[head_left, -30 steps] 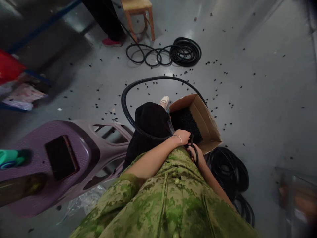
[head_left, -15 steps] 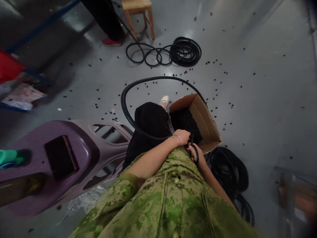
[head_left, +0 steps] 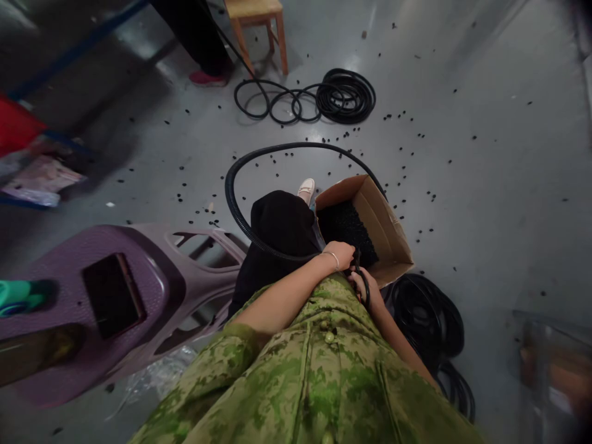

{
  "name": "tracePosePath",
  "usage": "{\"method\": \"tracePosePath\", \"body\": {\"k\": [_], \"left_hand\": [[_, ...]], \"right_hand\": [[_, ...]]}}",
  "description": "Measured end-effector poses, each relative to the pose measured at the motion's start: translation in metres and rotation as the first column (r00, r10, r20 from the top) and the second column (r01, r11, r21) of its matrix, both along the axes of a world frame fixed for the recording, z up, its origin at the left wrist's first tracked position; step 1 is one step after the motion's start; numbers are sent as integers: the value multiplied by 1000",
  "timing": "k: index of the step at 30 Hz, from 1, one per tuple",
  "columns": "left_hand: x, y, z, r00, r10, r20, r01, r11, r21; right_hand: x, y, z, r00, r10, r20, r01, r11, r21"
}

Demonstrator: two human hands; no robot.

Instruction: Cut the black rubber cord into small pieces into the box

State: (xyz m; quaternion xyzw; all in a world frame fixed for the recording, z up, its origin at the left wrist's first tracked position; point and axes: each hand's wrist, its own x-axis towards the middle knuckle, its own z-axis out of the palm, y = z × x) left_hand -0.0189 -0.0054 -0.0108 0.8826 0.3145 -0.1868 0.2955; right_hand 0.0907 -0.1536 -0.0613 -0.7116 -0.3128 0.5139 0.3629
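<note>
Since the cardboard box [head_left: 391,225] is parked right by the person's knee [head_left: 280,222], its open top tipped toward them, I'd guess it's there for easy reach. Inside is a dark heap of small black pieces [head_left: 342,225]; loads of similar bits dot the smooth grey floor [head_left: 485,203].

Both hands are close together at the near edge of the box, about waist height. The left hand [head_left: 341,253] has its fingers curled in, but honestly can't tell what, if anything, they're pinching. The right hand [head_left: 365,285] is wrapped round a tool with a black looped handle [head_left: 367,296]; its working end is lost among the fingers, so no clue on the exact type. Having the two hands that close probably makes small stuff easier to control.

The black hose [head_left: 296,145] is ribbed and fairly thick, looping out over the lap and back behind the box. Its bend looks springy, so my guess is the lap helps support it. More glossy black tubing [head_left: 420,314] lies coiled beside the box.

Off to the left, a pebbly purple plastic stool [head_left: 55,265] holds a flat, dark phone [head_left: 113,296], likely handy there.
</note>
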Motion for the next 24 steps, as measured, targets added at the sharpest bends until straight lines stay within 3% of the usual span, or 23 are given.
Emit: {"method": "tracePosePath", "body": {"k": [24], "left_hand": [[1, -1, 1, 1000, -14, -6, 14, 1000, 1]], "right_hand": [[-1, -2, 0, 998, 14, 69, -15, 1000, 17]]}}
